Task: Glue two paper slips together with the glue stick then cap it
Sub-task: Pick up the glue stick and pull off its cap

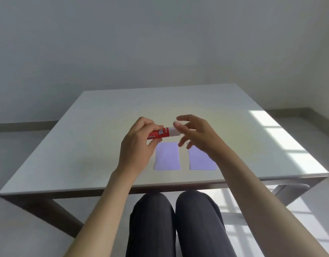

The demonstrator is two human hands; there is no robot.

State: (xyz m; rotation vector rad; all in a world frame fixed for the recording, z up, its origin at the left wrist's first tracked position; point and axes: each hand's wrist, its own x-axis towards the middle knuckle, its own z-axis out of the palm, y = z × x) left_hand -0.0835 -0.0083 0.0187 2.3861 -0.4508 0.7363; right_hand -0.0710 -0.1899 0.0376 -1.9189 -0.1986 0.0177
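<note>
My left hand (pixel 139 145) grips a red glue stick (pixel 160 134) by its lower body and holds it level above the table, its white cap (pixel 174 131) pointing right. My right hand (pixel 195 135) hovers at the cap with fingers spread, the thumb tip touching or nearly touching the cap's end. Two pale purple paper slips lie flat side by side below the hands: the left slip (pixel 167 156) in full view, the right slip (pixel 199 161) partly covered by my right wrist.
The white table (pixel 86 145) reaches to a front edge just above my knees (pixel 178 219). Sunlight patches fall on its right side (pixel 282 138). A plain wall stands behind it, and floor shows on both sides.
</note>
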